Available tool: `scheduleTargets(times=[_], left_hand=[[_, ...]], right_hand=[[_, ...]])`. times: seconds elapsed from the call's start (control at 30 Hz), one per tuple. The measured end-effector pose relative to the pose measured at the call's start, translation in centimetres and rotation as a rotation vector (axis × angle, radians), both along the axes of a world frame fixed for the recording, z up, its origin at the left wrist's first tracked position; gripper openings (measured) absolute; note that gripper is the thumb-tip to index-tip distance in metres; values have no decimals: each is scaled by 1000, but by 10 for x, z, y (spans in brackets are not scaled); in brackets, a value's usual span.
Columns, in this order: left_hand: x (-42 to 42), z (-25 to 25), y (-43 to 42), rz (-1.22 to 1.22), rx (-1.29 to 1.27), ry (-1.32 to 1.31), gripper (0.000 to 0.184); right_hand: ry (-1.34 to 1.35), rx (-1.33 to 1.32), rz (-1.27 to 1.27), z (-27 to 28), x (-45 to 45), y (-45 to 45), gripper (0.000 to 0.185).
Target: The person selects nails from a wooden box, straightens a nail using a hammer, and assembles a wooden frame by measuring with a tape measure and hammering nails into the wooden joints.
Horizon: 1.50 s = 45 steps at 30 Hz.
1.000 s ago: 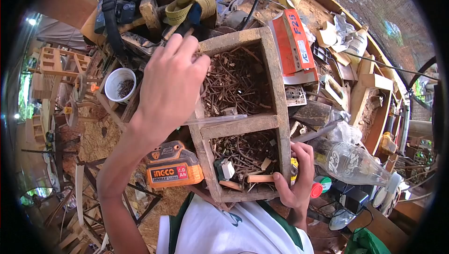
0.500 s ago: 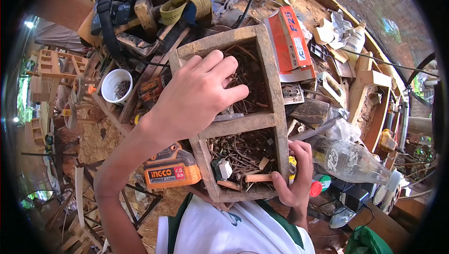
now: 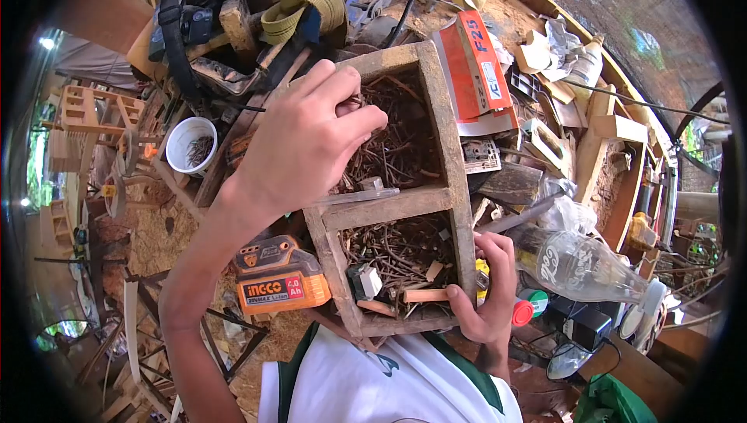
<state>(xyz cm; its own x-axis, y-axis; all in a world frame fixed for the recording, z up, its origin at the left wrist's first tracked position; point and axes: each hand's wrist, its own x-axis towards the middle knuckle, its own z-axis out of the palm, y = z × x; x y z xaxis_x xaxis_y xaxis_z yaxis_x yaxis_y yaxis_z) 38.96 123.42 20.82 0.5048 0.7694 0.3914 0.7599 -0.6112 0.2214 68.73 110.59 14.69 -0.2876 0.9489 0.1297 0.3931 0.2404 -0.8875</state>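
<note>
A two-compartment wooden box (image 3: pixel 461 252) lies tilted in front of my chest. Thin brown nails (image 3: pixel 397 244) fill the lower compartment, with more nails (image 3: pixel 397 139) in the upper one. My left hand (image 3: pixel 299 139) is over the upper compartment's left side, fingers curled toward the thumb; whatever they pinch is hidden. My right hand (image 3: pixel 490 291) grips the box's lower right wall, its thumb over the rim by a small tan wooden stick (image 3: pixel 426 295). A white block (image 3: pixel 369 283) sits among the lower nails. A clear plastic piece (image 3: pixel 359 196) rests along the divider.
Left of the box are an orange INGCO battery (image 3: pixel 282 279) and a white cup (image 3: pixel 191 145) with nails inside. To the right lie a clear Coca-Cola bottle (image 3: pixel 580 263) and an orange-and-white package (image 3: pixel 481 73). A yellow strap (image 3: pixel 307 14) lies at the back.
My left hand has moved left and slightly down, from above the upper nails toward the box's left wall. The box has shifted slightly left, with my right hand still on it.
</note>
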Motion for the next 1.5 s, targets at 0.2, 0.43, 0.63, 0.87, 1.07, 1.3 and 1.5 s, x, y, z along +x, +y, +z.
scheduleTargets(times=[0.2, 0.43, 0.63, 0.87, 1.07, 1.3, 1.5], left_hand=[[-2, -5, 5, -128, -52, 16, 18], [-2, -3, 6, -191, -57, 86, 24], [-6, -4, 7, -210, -50, 48, 25], [-4, -7, 8, -267, 10, 117, 21], [-16, 15, 1, -236, 5, 42, 23], [6, 49, -37, -390, -28, -108, 31], [15, 46, -55, -481, -94, -194, 29]], right_hand=[[1, 8, -5, -1, 0, 0, 71], [-7, 8, -3, 2, 0, 0, 70], [-30, 6, -7, 4, -1, 0, 69], [-34, 9, -10, 7, -2, -1, 70], [-164, 92, -58, 16, -3, -4, 66], [-83, 399, -163, 51, -31, 1, 48], [-84, 397, -7, 47, -55, 4, 35]])
